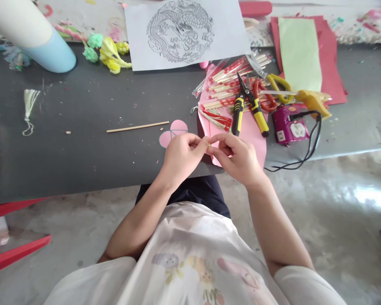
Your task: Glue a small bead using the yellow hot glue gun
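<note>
Dark table: work surface. Dragon print lies at 12 o'clock from the hands. Pink sheet lies at 1 o'clock and carries the pliers. Wooden stick lies at 10 o'clock. Left hand and right hand meet at the near table edge. The fingertips of both are pinched narrow on a small tan piece, held over the pink sheet's near corner. Its exact form is too small to tell. Judgement: very light, probably stiff, easily snapped or dropped. Grip each end between thumb and forefinger pads with light pressure.
</note>
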Demonstrator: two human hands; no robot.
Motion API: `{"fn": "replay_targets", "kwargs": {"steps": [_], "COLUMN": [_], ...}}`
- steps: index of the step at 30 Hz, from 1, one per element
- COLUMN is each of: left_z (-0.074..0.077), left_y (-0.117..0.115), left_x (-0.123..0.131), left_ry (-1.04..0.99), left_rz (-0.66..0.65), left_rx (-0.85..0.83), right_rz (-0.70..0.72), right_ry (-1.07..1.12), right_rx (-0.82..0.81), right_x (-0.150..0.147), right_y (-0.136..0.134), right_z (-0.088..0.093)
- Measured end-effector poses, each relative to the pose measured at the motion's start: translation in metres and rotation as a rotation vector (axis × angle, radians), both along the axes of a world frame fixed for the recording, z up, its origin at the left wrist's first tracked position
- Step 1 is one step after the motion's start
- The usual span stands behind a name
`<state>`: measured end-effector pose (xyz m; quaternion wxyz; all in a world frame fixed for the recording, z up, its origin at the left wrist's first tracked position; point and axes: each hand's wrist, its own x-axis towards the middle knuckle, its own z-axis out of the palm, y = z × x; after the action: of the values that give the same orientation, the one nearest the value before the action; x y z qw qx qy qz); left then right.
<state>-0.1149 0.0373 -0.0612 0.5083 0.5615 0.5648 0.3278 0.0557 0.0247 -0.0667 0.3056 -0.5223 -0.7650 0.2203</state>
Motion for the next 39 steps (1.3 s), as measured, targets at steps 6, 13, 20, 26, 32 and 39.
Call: {"fn": "replay_targets", "kwargs": {"steps": [6, 13, 20, 26, 32, 39], "left_z": [0.001, -0.004, -0.004, -0.002, 0.002, 0.003], "left_y": [0.005, 0.003, -0.001, -0.003, -0.005, -0.007], "left_x": [0.001, 0.005, 0.011, 0.012, 0.011, 0.011], "left_ry": [-0.002, -0.153, -0.223, -0.175, -0.083, -0.066], "left_rz": [-0.018, 0.016, 0.051, 0.054, 0.058, 0.055], "left_rx": [-0.039, -0.083, -0.111, -0.076, -0.036, -0.028], "right_rz": [-0.009, -0.095, -0.223, -0.361, -0.388, -0.3], "right_ry": [-0.096, -0.092, 0.057, 0.324, 0.486, 0.499], "right_rx": [0.177, 0.27, 0.268, 0.059, -0.161, -0.234], "right_x": [-0.006, -0.012, -0.022, -0.029, -0.025, -0.013], "right_y": [-0.004, -0.012, -0.019, -0.022, -0.021, -0.019], "right_z": [-0.001, -0.012, -0.025, -0.028, -0.022, -0.019]}}
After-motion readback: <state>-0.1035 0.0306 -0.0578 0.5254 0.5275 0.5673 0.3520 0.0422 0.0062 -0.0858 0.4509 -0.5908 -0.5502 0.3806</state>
